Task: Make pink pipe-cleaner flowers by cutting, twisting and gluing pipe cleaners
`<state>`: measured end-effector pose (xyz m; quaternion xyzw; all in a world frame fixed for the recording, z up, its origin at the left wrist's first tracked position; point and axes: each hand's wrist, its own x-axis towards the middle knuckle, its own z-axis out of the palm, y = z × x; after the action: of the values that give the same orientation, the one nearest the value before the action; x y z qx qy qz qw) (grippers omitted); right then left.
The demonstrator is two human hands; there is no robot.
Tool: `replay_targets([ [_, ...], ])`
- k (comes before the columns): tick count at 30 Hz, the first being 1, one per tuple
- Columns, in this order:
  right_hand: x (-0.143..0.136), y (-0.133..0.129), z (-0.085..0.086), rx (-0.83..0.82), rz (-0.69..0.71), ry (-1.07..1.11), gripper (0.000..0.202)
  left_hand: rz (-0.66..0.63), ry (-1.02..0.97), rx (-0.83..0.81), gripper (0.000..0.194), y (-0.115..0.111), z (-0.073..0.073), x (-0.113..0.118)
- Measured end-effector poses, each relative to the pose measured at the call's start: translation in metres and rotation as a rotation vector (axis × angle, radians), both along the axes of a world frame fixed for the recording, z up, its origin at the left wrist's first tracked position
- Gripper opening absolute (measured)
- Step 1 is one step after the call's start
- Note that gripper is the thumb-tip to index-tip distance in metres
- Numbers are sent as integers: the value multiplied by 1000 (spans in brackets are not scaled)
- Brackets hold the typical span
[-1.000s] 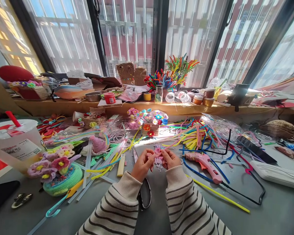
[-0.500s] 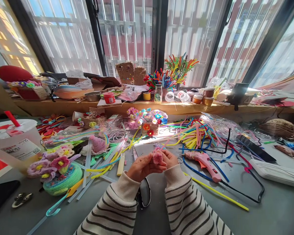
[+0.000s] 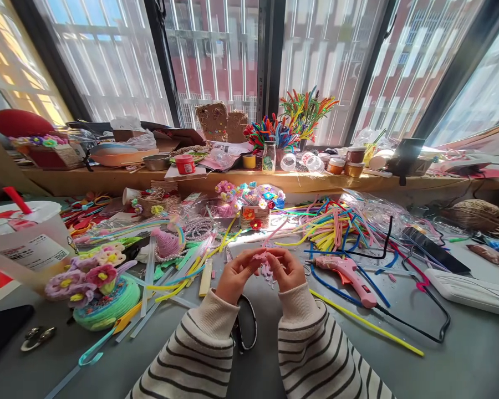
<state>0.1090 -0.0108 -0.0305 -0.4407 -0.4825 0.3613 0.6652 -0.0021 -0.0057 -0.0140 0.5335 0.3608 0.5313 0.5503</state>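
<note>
Between my two hands is a small pink pipe-cleaner flower (image 3: 260, 257), partly covered by the fingers. My left hand (image 3: 238, 275) pinches it from the left, thumb and fingertips together. From the right, my right hand (image 3: 289, 270) grips it the same way. Pale pink and lilac fuzzy bits (image 3: 268, 275) show below the fingertips; whether they belong to the flower I cannot tell. Under my left wrist lie scissors with a black handle (image 3: 246, 327). To the right rests a pink hot glue gun (image 3: 349, 277) with its nozzle towards my right hand.
A mint-green coiled base with fuzzy flowers (image 3: 108, 302) sits at the left beside a drink cup (image 3: 29, 244). Loose pipe cleaners (image 3: 332, 233) heap up behind the glue gun. Its black cord (image 3: 416, 330) loops at the right. A yellow pipe cleaner (image 3: 370, 324) lies in front.
Both hands have turned the pink flower so that its round face no longer shows. My right hand has shifted slightly right, and the fingertips of both hands now meet on top.
</note>
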Motion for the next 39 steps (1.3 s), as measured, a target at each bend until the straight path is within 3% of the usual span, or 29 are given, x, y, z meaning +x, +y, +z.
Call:
replay_targets([
  [15,5,1,-6,321,-223,-564,18,131,206,50,22,0,-6,2],
  [21,6,-1,-6,359,-190,-665,17,180,214,136,19,2,-10,-3],
  [34,7,0,-7,355,-285,-664,16,185,203,112,16,0,-8,2],
  [39,3,-3,-4,364,-308,-570,14,170,176,132,16,-2,-6,3],
])
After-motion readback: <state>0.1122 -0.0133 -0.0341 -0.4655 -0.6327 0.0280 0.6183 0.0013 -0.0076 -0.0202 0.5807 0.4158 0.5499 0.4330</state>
